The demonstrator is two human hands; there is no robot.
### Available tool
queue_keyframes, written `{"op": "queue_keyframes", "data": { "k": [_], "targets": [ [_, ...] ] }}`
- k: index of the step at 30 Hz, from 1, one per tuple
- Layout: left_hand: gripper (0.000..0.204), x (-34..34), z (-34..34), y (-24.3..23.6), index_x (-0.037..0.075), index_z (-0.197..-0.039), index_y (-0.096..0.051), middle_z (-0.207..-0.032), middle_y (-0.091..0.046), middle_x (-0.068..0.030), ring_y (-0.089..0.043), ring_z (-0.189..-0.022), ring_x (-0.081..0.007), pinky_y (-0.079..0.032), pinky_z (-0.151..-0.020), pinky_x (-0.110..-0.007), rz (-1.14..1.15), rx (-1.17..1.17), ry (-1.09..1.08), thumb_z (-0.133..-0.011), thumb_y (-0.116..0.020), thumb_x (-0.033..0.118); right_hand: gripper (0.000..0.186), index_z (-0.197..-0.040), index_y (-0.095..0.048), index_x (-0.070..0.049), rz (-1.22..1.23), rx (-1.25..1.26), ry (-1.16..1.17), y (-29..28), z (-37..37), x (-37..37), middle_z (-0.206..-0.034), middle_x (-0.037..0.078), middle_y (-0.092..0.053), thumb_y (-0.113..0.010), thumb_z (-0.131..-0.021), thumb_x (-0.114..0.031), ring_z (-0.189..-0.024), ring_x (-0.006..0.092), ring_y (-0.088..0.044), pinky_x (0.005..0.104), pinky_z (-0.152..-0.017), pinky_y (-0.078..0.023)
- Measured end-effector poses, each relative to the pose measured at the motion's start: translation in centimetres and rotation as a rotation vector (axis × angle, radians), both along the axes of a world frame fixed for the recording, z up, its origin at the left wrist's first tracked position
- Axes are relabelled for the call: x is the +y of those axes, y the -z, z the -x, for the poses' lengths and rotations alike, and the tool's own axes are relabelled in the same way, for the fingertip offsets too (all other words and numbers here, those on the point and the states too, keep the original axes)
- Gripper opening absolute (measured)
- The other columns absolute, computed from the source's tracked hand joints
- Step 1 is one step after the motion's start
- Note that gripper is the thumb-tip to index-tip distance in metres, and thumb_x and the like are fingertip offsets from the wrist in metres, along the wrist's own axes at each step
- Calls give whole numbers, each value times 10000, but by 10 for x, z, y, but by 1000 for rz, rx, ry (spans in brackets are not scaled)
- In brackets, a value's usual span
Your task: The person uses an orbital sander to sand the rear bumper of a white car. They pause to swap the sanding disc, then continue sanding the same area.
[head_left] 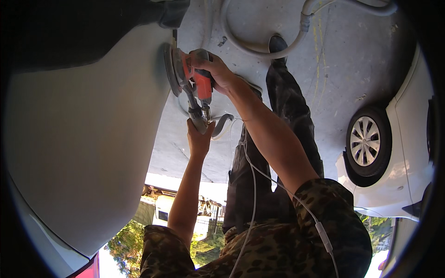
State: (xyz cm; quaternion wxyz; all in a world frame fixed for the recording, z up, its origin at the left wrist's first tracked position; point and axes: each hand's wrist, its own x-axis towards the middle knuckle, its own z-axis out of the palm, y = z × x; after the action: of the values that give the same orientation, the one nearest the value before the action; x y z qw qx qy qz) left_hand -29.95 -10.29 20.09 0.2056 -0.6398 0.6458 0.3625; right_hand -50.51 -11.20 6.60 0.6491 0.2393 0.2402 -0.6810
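My right hand [216, 70] is wrapped over the top of an orange and black disc sander [203, 87]. The sander is turned on its side, its round pad [170, 69] against the right edge of a dull, pale car body panel [88, 129]. Whether the pad is spinning cannot be made out. Below, my left hand [200, 138] closes around the grey ribbed hose [196, 118] at the sander's tail, beside a metal air fitting [206, 113]. Part of the left fingers is hidden behind the hose.
A grey hose [252, 53] loops over the concrete floor [338, 60] near my shoe [277, 44]. Thin white cable [253, 185] hangs across my body. To the right stands a white car [403, 139] with a silver-spoked wheel [365, 141]. Dark trim [60, 41] borders the panel.
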Motion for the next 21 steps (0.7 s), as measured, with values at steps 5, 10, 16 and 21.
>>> {"op": "queue_keyframes", "data": {
  "k": [5, 10, 16, 21],
  "targets": [
    [505, 8, 6, 1, 15, -1144, -562, -981, -721, -122, -689, -875, -236, -549, -811, -398, -5, 57, -8, -873, -902, 273, 453, -1217, -681, -47, 20, 1, 37, 2, 0, 3, -1056, 99, -702, -819, -843, -262, -932, 216, -675, 399, -848, -576],
    [511, 0, 7, 3, 14, -1168, -558, -981, -713, -123, -677, -863, -244, -544, -802, -410, 38, 71, 16, -887, -894, 277, 424, -1186, -676, -47, 54, -16, 39, 10, 6, -1, -1045, 102, -699, -815, -859, -279, -895, 217, -683, 404, -779, -588],
    [590, 6, -43, -42, -2, -1227, -552, -1058, -717, -176, -689, -938, -302, -545, -855, -440, -15, -96, -13, -869, -892, 320, 587, -1354, -628, -37, -22, -77, 16, -26, -49, 15, -1168, 79, -692, -838, -863, -282, -1031, 182, -662, 376, -876, -567],
    [609, 19, -72, -65, -27, -1219, -563, -1021, -718, -196, -690, -950, -319, -543, -866, -454, -5, -114, -56, -857, -901, 328, 691, -1445, -564, -6, -53, -81, 26, -55, -84, 30, -1229, 94, -676, -860, -855, -209, -1104, 186, -655, 365, -989, -531]
  ]
}}
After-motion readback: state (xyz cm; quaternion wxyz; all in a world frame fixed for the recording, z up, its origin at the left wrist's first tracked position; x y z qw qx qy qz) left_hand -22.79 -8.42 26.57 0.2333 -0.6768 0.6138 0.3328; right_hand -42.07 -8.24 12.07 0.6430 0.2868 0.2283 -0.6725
